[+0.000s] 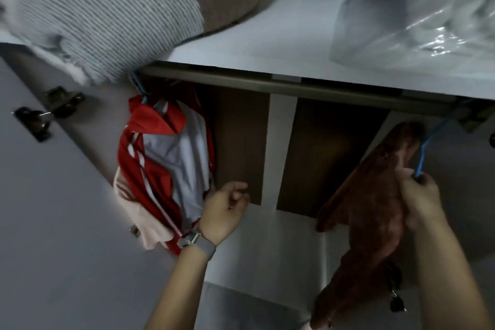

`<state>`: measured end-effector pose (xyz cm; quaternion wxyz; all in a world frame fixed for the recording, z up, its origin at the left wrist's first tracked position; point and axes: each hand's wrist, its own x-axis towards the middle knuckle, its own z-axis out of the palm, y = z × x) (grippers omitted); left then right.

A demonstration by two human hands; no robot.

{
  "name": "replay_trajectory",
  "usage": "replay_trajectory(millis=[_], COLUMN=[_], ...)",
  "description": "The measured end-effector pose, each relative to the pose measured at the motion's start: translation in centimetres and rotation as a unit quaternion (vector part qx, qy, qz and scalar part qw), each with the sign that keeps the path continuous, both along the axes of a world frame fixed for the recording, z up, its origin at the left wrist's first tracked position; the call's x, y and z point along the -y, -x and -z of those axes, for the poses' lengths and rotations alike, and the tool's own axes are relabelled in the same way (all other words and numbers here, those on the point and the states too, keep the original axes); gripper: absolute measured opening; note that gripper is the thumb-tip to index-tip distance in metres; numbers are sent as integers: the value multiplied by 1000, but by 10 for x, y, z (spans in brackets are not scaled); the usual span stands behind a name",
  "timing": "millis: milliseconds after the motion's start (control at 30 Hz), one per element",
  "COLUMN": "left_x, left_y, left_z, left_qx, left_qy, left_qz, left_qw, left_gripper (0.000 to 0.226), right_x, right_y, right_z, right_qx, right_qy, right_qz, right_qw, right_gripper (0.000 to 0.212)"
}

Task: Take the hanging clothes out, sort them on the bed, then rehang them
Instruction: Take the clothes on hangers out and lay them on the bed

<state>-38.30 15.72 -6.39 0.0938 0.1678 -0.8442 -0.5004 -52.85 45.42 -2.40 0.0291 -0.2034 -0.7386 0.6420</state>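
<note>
The head camera looks up into an open wardrobe, with a rail (294, 86) running left to right under the upper shelf (267, 43). At the right end, the right hand (423, 195) grips the lower part of a blue hanger (424, 153) whose hook reaches up toward the rail; whether the hook is seated on the rail or just off it cannot be told, as that corner is blurred. A rust-brown fuzzy garment (369, 201) drapes from this hanger, its long axis running down and to the left from the grip, so it trails between the two forearms. The left hand (227, 206) hangs free near the middle of the cabinet, fingers loosely curled and holding nothing. Just to its left, close by, a red-and-grey jacket (166, 163) hangs at the rail's left end on its own hanger, with a pale pink garment (134, 217) bunched beside it. The brown piece lies wholly on the right hand's side; the jacket is clearly nearer the empty left hand, which seems best placed to take it.
</note>
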Motion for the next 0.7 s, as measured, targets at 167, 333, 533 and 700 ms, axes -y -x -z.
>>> replay_trajectory(millis=[167, 333, 533, 700], left_x=[28, 61, 134, 209], left_y=[-19, -28, -22, -2], left_z=[10, 19, -3, -38], left_qx=[5, -6, -34, -123], left_qy=[-44, -117, -57, 156], left_qz=[-66, -126, -168, -337], left_qw=[997, 985, 984, 920], left_gripper=[19, 20, 18, 29], right_x=[37, 100, 164, 196], right_y=[-12, -48, -79, -93], right_z=[-42, -48, -20, 3], right_qx=[8, 18, 86, 88], right_qy=[141, 70, 80, 92], right_qz=[-93, -223, -255, -231], right_qw=[986, 972, 960, 964], right_gripper=[9, 11, 11, 16])
